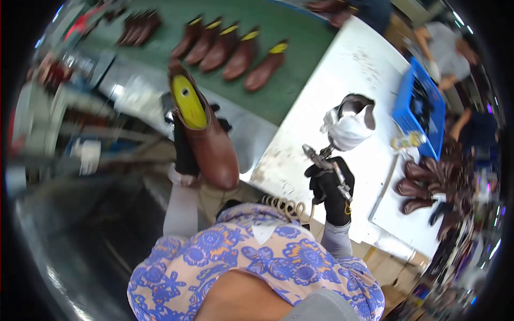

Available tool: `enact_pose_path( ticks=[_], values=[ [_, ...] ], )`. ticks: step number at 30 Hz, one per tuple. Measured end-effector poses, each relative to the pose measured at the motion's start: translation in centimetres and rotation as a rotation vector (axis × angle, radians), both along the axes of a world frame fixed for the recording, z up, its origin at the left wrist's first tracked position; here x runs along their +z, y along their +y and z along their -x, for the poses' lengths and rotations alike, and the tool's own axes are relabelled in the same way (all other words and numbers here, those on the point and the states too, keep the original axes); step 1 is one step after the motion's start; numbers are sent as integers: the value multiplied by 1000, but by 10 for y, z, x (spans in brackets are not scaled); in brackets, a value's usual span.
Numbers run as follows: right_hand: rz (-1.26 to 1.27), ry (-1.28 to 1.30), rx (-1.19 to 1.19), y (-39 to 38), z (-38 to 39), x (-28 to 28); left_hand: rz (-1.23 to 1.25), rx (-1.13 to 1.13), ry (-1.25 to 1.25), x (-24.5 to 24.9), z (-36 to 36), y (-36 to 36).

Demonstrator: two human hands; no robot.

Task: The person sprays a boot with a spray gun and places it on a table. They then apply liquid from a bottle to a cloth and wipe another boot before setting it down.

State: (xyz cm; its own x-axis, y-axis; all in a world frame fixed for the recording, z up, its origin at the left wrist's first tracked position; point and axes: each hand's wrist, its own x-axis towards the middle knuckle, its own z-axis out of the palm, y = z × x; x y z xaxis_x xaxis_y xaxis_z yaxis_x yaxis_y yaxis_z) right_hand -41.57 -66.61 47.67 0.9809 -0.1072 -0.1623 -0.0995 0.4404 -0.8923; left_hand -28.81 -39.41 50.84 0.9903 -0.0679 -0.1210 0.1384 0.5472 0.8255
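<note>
In my left hand, which wears a black glove, is a brown leather boot. The boot tilts toe-down toward me, and its yellow inside shows at the opening. Dark fingertips show past the boot's far side; the rest of that hand is partly hidden behind it. My right hand, also gloved in black, is closed around a metal spray gun. A cup wrapped in white material sits at the gun's far end, above the white table. Near that hand hangs a coiled beige air hose.
Several brown boots with yellow tops stand on a green surface ahead. The white table bears a blue crate with dark items and a bottle. More brown boots lie at right. Other people are beyond.
</note>
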Motion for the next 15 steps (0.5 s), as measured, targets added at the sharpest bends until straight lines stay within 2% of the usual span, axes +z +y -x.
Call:
enact_pose_path(
  ticks=[1,2,3,4,6,7,9,10,11,12,14,15],
  values=[
    [-64,12,-52,-17,4,-5,-350,284,5,-5,-1,-66],
    [-132,29,-96,-35,5,-5,-476,106,234,-2,-1,-89],
    [-151,114,-102,-54,4,-1,-499,65,243,-3,-9,-116],
    [-75,125,-114,4,20,-14,-462,-43,333,-29,3,-68],
    [-41,219,-195,0,13,-27,-473,-283,568,-72,-24,-103],
    [-52,267,-249,-6,7,-33,-468,-314,558,-109,-45,-121],
    [-50,356,-257,-18,5,-50,621,-1005,297,-211,-88,-149],
    [-63,385,-265,-22,4,-64,1194,-1282,127,-239,-107,-165],
    [-132,356,-260,-14,17,-56,864,-980,759,-217,-108,-143],
    [-147,343,-302,-12,14,-67,407,-930,572,-198,-124,-179],
    [-152,348,-389,-12,2,-71,255,-936,434,-205,-175,-237],
    [-174,372,-382,-12,1,-74,278,-890,435,-211,-199,-261]
  ],
)
